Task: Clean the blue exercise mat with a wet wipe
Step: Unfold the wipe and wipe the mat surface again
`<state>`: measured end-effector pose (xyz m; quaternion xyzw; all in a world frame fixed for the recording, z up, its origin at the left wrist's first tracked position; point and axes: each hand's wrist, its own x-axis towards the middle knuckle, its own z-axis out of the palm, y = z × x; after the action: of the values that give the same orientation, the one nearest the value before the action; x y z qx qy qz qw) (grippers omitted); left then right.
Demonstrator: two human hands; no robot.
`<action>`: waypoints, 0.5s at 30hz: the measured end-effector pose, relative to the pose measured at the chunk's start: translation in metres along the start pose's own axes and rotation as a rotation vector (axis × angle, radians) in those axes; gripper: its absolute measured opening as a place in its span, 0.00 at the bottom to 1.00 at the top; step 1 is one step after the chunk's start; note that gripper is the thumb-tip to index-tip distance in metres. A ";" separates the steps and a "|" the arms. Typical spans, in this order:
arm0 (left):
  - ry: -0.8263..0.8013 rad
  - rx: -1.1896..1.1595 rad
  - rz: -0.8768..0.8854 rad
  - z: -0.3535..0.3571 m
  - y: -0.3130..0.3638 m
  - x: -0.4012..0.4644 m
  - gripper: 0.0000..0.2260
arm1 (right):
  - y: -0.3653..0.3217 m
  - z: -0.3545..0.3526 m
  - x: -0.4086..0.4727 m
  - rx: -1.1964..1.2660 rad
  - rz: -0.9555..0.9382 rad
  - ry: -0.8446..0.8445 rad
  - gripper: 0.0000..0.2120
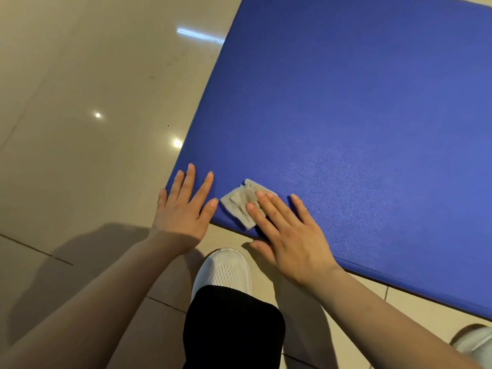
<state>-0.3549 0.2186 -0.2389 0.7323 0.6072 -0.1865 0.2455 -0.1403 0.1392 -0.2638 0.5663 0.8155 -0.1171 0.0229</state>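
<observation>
Pressing my right hand (287, 235) flat, fingers straight, onto the grey wet wipe (243, 202) at the near corner of the blue exercise mat (359, 115), my left hand (183, 209) spread open, holding nothing, on the mat's corner edge, white shoe (223, 267) on the tiled floor (80, 129) below.

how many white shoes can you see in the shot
2. One white shoe sits on the tiled floor between the two forearms, just below the mat's near edge. The other shoe is cut off at the lower right frame edge.
</observation>
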 end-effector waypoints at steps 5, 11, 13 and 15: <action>0.059 -0.009 0.015 0.002 0.000 -0.001 0.31 | -0.011 -0.007 0.007 0.023 0.090 0.062 0.28; 0.335 -0.245 0.215 0.000 0.013 -0.018 0.24 | -0.011 -0.007 0.007 0.131 0.089 0.145 0.25; 0.278 -0.288 0.224 -0.004 0.026 -0.016 0.26 | -0.010 -0.006 0.005 0.202 0.084 0.161 0.24; 0.259 -0.244 0.247 -0.006 0.038 -0.012 0.24 | -0.010 -0.009 0.005 0.335 0.102 0.205 0.23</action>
<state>-0.3203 0.2073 -0.2224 0.7839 0.5572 0.0157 0.2733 -0.1504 0.1423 -0.2541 0.6116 0.7530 -0.1915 -0.1491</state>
